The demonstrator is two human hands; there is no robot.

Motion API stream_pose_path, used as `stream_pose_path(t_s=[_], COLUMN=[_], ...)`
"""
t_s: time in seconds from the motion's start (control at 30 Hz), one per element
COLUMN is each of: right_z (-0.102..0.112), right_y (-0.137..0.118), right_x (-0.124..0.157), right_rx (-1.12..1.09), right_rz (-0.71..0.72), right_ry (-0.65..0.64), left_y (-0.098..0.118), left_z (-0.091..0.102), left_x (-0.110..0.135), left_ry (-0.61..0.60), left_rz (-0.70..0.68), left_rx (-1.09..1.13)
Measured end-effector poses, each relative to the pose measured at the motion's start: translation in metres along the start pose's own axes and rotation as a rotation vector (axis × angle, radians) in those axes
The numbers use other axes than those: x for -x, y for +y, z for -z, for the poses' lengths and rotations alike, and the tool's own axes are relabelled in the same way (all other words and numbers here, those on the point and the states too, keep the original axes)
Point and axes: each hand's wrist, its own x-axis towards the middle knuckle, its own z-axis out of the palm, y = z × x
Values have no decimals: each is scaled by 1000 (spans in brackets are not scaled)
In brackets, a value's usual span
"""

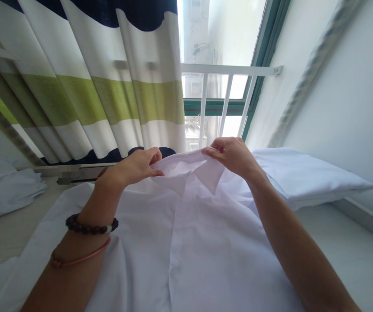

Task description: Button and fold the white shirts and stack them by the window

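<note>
A white collared shirt (180,242) lies spread flat in front of me, its button placket running down the middle. My left hand (134,167) pinches the left side of the collar (189,167), fingers closed on the cloth. My right hand (233,154) grips the right side of the collar, thumb and fingers pressed on the fabric. Both hands hold the collar raised a little off the surface. A dark bead bracelet and a thin pink band sit on my left wrist.
A white pillow (306,175) lies at the right by the wall. Crumpled white bedding (4,186) sits at the far left. A striped green, white and navy curtain (102,91) hangs behind, beside a window with white bars (225,86).
</note>
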Motion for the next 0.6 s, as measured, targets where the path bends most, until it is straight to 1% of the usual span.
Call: stream_pose_path(t_s=[0.13, 0.23, 0.3, 0.33, 0.4, 0.47, 0.5, 0.57, 0.6], right_z=[-3, -8, -14, -18, -27, -39, -46, -60, -68], right_y=[5, 11, 15, 18, 23, 28, 31, 38, 41], right_x=[0, -7, -21, -32, -60, -92, -106, -124, -126], right_rx=[-2, -49, -47, -23, 46, 98, 112, 127, 131], right_rz=[-25, -18, 2, 7, -18, -109, -168, -253, -273], right_ry=[22, -21, -51, -57, -53, -60, -89, -162, -197], left_y=[-5, -7, -11, -14, -21, -28, -31, -35, -36], left_z=[3, 12, 18, 21, 23, 18, 12, -7, -20], left_x=[0, -6, -20, -31, -60, -91, -104, -122, -125], left_ry=[16, -46, -65, -47, 44, 155, 211, 289, 320], left_rz=[100, 117, 118, 124, 160, 215, 239, 253, 243], left_rx=[-28, -13, -44, -64, -84, -77, -59, -12, 3])
